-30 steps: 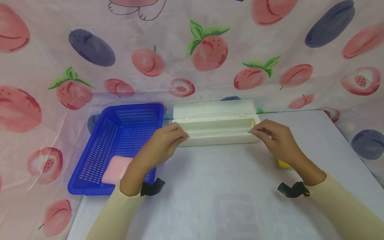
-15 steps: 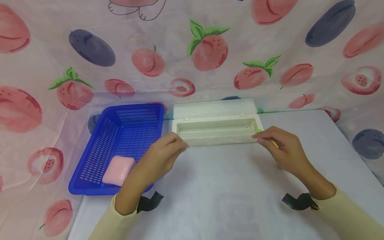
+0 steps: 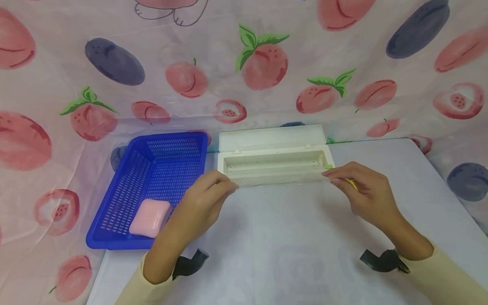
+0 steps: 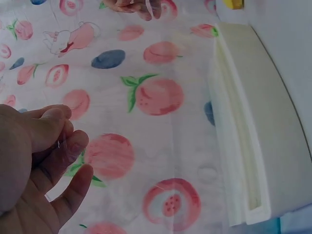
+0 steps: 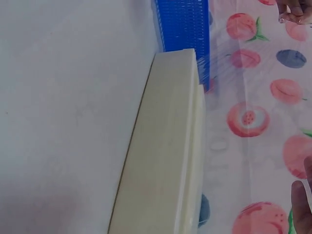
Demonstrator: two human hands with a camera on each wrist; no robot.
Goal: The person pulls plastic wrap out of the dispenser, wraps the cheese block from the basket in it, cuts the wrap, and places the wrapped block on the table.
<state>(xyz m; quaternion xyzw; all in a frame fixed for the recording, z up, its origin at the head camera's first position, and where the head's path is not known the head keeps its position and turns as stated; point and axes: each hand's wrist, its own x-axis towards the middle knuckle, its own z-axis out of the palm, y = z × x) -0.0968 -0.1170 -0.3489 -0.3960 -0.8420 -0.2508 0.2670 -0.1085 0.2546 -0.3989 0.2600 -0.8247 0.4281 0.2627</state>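
Head view: note the clear film (image 3: 280, 178), seen against the front of the open white box (image 3: 274, 153) near the table's (image 3: 289, 237) far edge, just right of the blue basket (image 3: 108, 245). See thumb and fingertips together, pinched on the film, at left hand (image 3: 203, 201) and right hand (image 3: 366, 192) alike; contact with the box, impossible to tell. Probably best to pull evenly outward, hold both pinches level and avoid slack, so as not to let it fold or cling to itself.
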